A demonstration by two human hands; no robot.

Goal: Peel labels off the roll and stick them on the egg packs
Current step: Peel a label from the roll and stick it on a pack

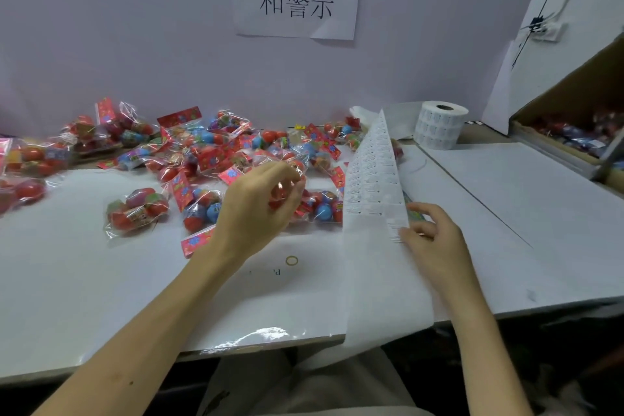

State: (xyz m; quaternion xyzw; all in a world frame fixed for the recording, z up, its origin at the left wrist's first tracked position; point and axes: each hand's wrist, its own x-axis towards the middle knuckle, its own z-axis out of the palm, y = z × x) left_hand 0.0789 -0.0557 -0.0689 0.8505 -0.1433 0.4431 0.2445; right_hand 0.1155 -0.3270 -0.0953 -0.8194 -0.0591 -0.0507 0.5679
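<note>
The left hand [260,206], fingers curled, grips a clear plastic pack of red toy eggs [285,191] at the near side of a heap of similar packs [209,149] on the white tabletop [101,280]. The right hand [435,243] pinches, thumb against forefinger, the edge of a long white strip of printed labels [374,172]. This strip runs from the white label roll [439,127], upright at the back right, to the table's near edge.
</note>
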